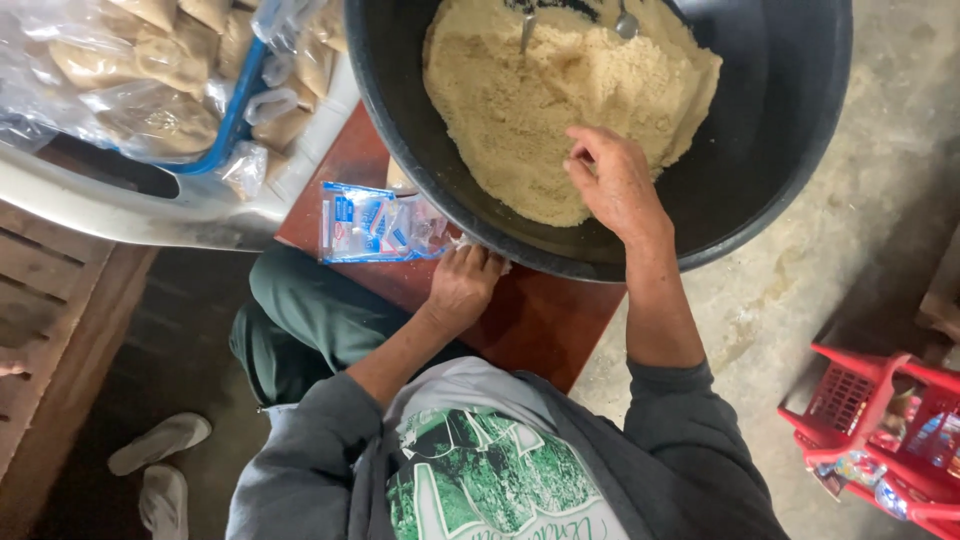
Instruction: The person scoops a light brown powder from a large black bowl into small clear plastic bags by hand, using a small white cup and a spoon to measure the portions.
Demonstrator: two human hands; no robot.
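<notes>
A large black tub [790, 110] holds a heap of pale yellow grainy meal [540, 110]. My right hand [612, 180] reaches into the tub, fingers curled at the edge of the heap; what it grips is hidden. My left hand [462, 282] is closed just under the tub's near rim, pinching something small and clear, likely a plastic bag. Two metal spoons [626, 22] stand stuck in the meal at the far side. A pack of small clear bags with blue print [375, 222] lies on the red-brown stool top [530, 320] beside my left hand.
Several filled clear bags of the same meal [150, 70] pile in a blue-rimmed basket [235, 110] on a white plastic chair [110, 205] at upper left. A red plastic basket [880, 430] stands at lower right on the concrete floor. White sandals [160, 465] lie at lower left.
</notes>
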